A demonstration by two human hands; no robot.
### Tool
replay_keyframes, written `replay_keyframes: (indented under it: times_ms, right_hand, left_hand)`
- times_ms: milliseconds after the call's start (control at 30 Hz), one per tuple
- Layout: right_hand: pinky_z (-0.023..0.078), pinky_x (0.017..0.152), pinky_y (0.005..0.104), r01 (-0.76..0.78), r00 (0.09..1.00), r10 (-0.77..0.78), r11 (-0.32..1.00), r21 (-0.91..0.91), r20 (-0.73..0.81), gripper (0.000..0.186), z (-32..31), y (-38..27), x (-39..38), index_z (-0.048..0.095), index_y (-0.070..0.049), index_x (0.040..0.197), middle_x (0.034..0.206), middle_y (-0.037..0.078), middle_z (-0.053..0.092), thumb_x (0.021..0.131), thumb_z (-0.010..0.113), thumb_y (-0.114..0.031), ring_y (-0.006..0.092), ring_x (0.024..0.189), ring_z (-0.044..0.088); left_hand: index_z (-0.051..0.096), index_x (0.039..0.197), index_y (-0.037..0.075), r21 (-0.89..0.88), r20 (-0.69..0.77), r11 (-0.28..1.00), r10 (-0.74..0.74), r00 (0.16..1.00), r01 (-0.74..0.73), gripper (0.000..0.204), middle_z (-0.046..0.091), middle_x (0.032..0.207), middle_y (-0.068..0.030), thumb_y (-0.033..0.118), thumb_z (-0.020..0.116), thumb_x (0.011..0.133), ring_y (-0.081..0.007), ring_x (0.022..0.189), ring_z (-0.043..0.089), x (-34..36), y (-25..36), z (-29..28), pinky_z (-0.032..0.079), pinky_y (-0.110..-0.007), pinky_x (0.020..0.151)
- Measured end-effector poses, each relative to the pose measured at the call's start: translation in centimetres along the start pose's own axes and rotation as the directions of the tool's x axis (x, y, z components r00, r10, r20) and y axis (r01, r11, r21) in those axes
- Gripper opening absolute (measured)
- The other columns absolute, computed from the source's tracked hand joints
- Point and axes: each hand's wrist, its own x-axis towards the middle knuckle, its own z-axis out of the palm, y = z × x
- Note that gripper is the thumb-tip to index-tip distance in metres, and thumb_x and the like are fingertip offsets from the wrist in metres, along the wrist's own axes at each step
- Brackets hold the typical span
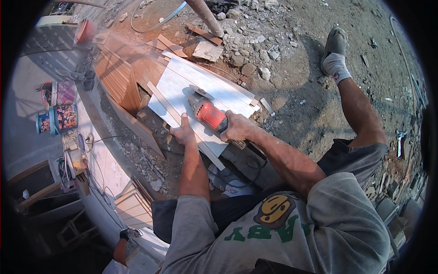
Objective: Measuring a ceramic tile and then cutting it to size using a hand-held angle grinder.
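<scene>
The right hand (236, 127) clasps a red, dark-collared grinder (210, 114), the left hand (184, 132) a slim pale strip (208, 153).

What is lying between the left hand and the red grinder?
In the head view, only bare white panel lies between the left hand and the red grinder.

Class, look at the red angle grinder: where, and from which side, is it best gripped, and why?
Probably around the rear of the angle grinder, coming from the person's right, where the right hand holds it. Its body is thick and rounded, and the disc sits at the opposite end, well away from that grip.
</scene>
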Motion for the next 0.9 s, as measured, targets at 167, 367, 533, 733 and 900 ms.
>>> replay_keyframes:
  times_ms: [167, 367, 533, 733, 900]
  right_hand:
    - [0.050, 0.086, 0.0439, 0.019, 1.000, -0.019, 1.000, 0.007, -0.010, 0.075, 0.3, 0.9, -0.5, 0.047, 0.007, 0.121, 0.100, 0.030, 0.064, 0.060, 0.074, -0.028, 0.0422, 0.099, 0.063]
    - [0.050, 0.085, 0.0442, 0.031, 0.999, -0.030, 0.999, 0.022, -0.028, 0.074, 0.7, 1.9, -1.2, 0.047, 0.007, 0.119, 0.098, 0.031, 0.064, 0.060, 0.074, -0.028, 0.0430, 0.098, 0.063]
    - [0.050, 0.085, 0.0441, 0.035, 0.999, -0.034, 0.999, 0.038, -0.020, 0.073, 0.9, 2.2, -1.9, 0.047, 0.008, 0.118, 0.098, 0.031, 0.063, 0.060, 0.074, -0.027, 0.0432, 0.098, 0.062]
    - [0.050, 0.086, 0.0433, 0.014, 1.000, -0.014, 1.000, -0.007, 0.007, 0.079, 0.8, 2.9, -2.7, 0.045, 0.008, 0.124, 0.102, 0.029, 0.063, 0.059, 0.071, -0.029, 0.0417, 0.101, 0.062]
    - [0.050, 0.086, 0.0429, 0.016, 1.000, -0.016, 1.000, 0.010, 0.006, 0.077, 0.6, 2.8, -2.7, 0.047, 0.007, 0.123, 0.101, 0.029, 0.064, 0.059, 0.072, -0.029, 0.0419, 0.101, 0.062]
  left_hand:
    - [0.046, 0.119, -0.009, 0.049, -0.017, 0.998, -0.044, 0.999, 0.045, 0.088, 0.064, 0.106, -0.0264, 0.057, 0.077, 0.069, -0.0380, 0.099, 0.063, -0.6, 1.1, -0.2, 0.049, -0.041, 0.089]
    - [0.043, 0.124, -0.010, 0.036, 0.031, 0.996, -0.081, 0.996, 0.080, 0.092, 0.061, 0.112, -0.0282, 0.056, 0.078, 0.069, -0.0395, 0.103, 0.061, 0.0, 0.5, 0.0, 0.047, -0.042, 0.093]
    - [0.040, 0.127, -0.010, -0.060, 0.054, 0.995, -0.074, 0.996, 0.078, 0.095, 0.059, 0.115, -0.0295, 0.056, 0.078, 0.068, -0.0408, 0.106, 0.060, 1.2, -1.4, 0.4, 0.046, -0.043, 0.094]
    - [0.046, 0.122, -0.010, -0.096, 0.039, 0.994, -0.043, 0.998, 0.046, 0.093, 0.062, 0.111, -0.0284, 0.057, 0.078, 0.068, -0.0395, 0.102, 0.062, 0.9, -1.6, 0.7, 0.048, -0.042, 0.091]
    - [0.050, 0.119, -0.011, -0.055, 0.019, 0.998, -0.041, 0.999, 0.042, 0.089, 0.062, 0.109, -0.0270, 0.057, 0.079, 0.067, -0.0386, 0.099, 0.063, 0.8, -1.1, 0.6, 0.049, -0.042, 0.088]
